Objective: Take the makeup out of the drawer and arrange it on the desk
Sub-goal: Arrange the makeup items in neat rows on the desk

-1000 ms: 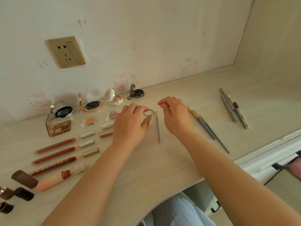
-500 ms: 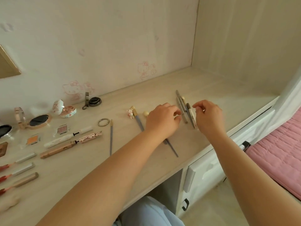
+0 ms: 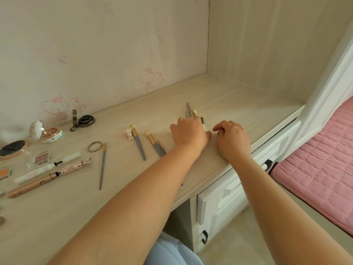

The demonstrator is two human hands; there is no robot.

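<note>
Head view: your left hand lies palm down on the desk, covering the near ends of a small cluster of grey pencils whose far tips stick out beyond the fingers. Whether the fingers grip the pencils or only rest on them, you cannot tell. Your right hand rests just right of the left hand, fingers curled loosely, thumb near the left thumb; nothing is visible in it, and its grip cannot be confirmed either. Left of the left hand, two grey-handled brushes lie side by side, and a further grey brush lies just left of them with a small figurine charm beside its head. Further left, a thin grey brush lies alone, with a metal ring next to its far end. At the left edge you see a white pen, a rose-gold pen, a small blush pan, an open floral compact and a dark compact. Near the wall sit a round dark case and a metal clip. Below the desk edge on the right, white drawers appear shut; a pink cushion lies at far right.
</note>
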